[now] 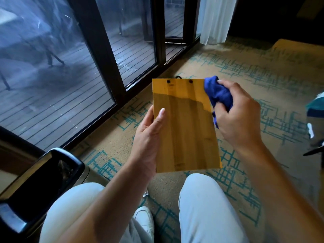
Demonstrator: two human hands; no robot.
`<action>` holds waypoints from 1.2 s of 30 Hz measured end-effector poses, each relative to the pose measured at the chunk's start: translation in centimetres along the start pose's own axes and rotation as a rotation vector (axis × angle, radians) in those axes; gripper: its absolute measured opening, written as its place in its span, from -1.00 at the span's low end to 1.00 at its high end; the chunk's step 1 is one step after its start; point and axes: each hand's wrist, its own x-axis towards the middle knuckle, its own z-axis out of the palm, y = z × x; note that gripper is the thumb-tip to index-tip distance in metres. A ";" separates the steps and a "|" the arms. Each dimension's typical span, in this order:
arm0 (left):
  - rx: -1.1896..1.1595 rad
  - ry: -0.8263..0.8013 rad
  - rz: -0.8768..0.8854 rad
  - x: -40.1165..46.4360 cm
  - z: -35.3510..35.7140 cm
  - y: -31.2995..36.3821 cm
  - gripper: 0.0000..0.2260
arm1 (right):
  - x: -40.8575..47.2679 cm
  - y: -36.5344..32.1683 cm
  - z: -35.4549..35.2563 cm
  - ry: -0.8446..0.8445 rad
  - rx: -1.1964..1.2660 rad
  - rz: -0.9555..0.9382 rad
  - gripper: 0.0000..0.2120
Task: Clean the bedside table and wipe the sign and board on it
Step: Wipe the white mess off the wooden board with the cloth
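The task looks to be in its middle; the wooden board [185, 127] is off the bedside table and held in the air over the carpet [245, 81], above the person's knees, plain back upward with two dark rivets and a bit of black clip showing at its far end. The left hand [149, 137] has its grip clamped on the board's left long edge, thumb lying on the top face, fingers hidden beneath; the right hand [240, 113] has its grip closed around a bunched blue cloth [219, 95], which touches the board's far right corner. I judge the wipe of this face is under way (whether the clip side is clean cannot be told); the sign and the bedside table itself are not plainly in view, so those steps count as still to do as far as can be seen.

For room, the board's right and near edges are free, with open carpet beneath; the left thumb covers a strip near the left edge, so that patch calls for a shift of hold. A dark glossy object [40, 186] sits low on the left, near the left forearm, and the glass door [73, 71] stands beyond the board, both apart from it.
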 end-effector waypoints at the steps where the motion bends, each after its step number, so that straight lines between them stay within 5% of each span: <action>1: 0.002 0.016 0.007 0.1 -0.1 0.3 -0.72 | -0.2 0.2 -0.2 0.007 0.058 0.098 -0.55; 5: 0.035 0.052 0.067 0.5 -0.5 1.4 -0.67 | -1.5 -0.1 -1.0 0.032 0.263 0.297 -0.59; 14: 0.125 0.114 0.173 0.4 -0.6 1.9 -0.72 | -3.1 -2.2 -0.1 -0.030 0.148 -0.139 -0.51; 20: 0.112 0.233 0.187 0.8 -1.3 2.7 -0.80 | -6.2 -1.2 1.6 -0.158 0.086 -0.147 -0.53; 29: -0.024 0.442 0.058 1.9 -3.1 3.8 -0.72 | -5.9 0.4 2.4 -0.181 0.437 0.390 -0.86; 33: -0.087 0.403 0.017 1.7 -2.7 3.6 -0.64 | -5.1 -1.1 3.3 -0.331 0.712 0.598 -0.53; 36: -0.119 0.311 0.026 1.7 -2.3 3.6 -0.68 | -5.1 -1.6 4.2 -0.416 0.836 0.626 -0.62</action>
